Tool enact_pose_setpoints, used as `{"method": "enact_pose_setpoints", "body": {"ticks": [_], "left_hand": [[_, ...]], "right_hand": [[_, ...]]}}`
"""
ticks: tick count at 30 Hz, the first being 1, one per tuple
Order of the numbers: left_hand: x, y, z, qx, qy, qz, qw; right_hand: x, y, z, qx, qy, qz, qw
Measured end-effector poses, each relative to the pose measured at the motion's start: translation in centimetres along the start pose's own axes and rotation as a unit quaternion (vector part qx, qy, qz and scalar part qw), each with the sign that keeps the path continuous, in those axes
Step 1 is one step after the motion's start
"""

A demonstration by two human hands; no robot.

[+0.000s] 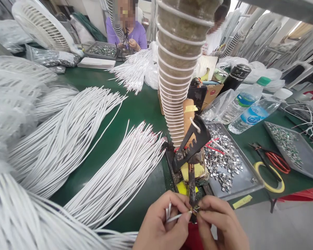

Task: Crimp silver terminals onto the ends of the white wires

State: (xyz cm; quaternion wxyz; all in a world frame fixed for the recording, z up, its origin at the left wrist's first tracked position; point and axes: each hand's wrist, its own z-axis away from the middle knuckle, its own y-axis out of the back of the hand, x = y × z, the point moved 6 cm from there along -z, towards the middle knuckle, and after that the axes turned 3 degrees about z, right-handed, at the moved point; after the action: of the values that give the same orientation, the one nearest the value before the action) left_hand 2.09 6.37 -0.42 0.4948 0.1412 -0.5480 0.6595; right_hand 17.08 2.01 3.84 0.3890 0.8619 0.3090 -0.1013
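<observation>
At the bottom middle, my left hand (164, 222) is closed around the ends of several white cables (174, 218), one of them pointing right. Opposite it, my right hand (221, 220) pinches a tiny metal connector (196, 208), partly hidden by the fingertips. The cable's end and the connector meet just under the tip of a soldering iron (192, 180); whether they touch the tip I cannot tell. A black bracket (195, 142) holds the iron pointing down, its wooden handle (189, 110) uppermost. Yellow sponge (182, 188) lies behind the tip.
A ribbed extraction hose (181, 66) hangs over the iron. Bundles of white cables (120, 170) cover the left. To the right are a tray (246, 182) of metal connectors, water bottles (253, 114), pliers (267, 161), a tape roll (281, 185) and another tray (309, 163). Co-workers (139, 33) sit opposite.
</observation>
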Motion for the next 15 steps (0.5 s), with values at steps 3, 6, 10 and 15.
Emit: {"method": "enact_pose_setpoints", "body": {"ticks": [3,6,10,15], "left_hand": [[-0.31,0.19,0.04,0.002,0.003,-0.004,1.0],[-0.63,0.36,-0.03,0.002,0.007,-0.01,1.0],[-0.59,0.34,-0.13,0.009,0.011,-0.011,1.0],[-0.45,0.23,-0.18,-0.003,0.004,-0.027,1.0]], "right_hand": [[0.34,-0.22,0.17,-0.007,-0.007,-0.026,1.0],[0.84,-0.4,0.48,-0.008,-0.011,-0.039,0.999],[1.03,-0.53,0.62,-0.017,-0.013,-0.04,0.999],[0.82,-0.53,0.3,-0.02,-0.008,-0.039,0.999]]}}
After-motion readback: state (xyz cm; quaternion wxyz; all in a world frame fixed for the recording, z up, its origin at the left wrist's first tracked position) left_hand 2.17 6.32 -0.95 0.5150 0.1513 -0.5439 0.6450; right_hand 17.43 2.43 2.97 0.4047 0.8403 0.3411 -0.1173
